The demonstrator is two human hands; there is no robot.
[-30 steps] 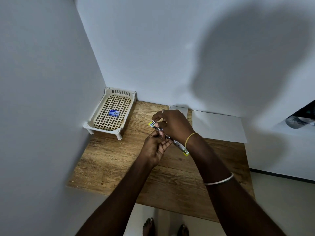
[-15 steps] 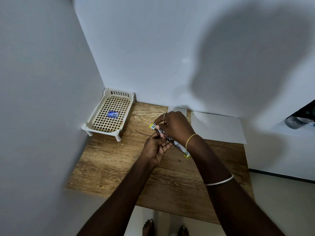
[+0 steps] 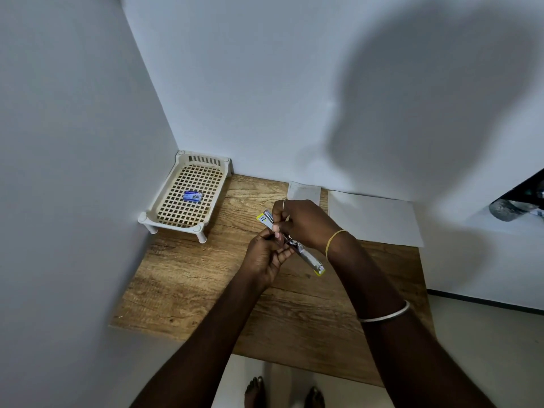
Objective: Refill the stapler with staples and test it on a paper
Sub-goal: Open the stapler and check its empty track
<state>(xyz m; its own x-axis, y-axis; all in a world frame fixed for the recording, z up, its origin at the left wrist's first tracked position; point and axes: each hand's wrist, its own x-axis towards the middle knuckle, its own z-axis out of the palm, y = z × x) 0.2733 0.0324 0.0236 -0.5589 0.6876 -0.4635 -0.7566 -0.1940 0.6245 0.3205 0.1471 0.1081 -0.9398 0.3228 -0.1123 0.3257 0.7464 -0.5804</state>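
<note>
Seemingly, stapler (image 3: 306, 254) between both hands.

Just one camera here, worn on the person's head, wide-angle, looking forward and steeply down. The wooden worktop (image 3: 182, 278) fills the middle and lower frame, tucked into a wall corner that runs up toward the upper left. Both forearms come in from the bottom edge, fairly close up. Bare feet (image 3: 282, 393) show at bottom centre, so it's nearly overhead.

The wooden tabletop (image 3: 188, 278) carries a cream basket (image 3: 164, 207) (far-left corner) and two white papers (image 3: 374, 219) along the wall.
</note>
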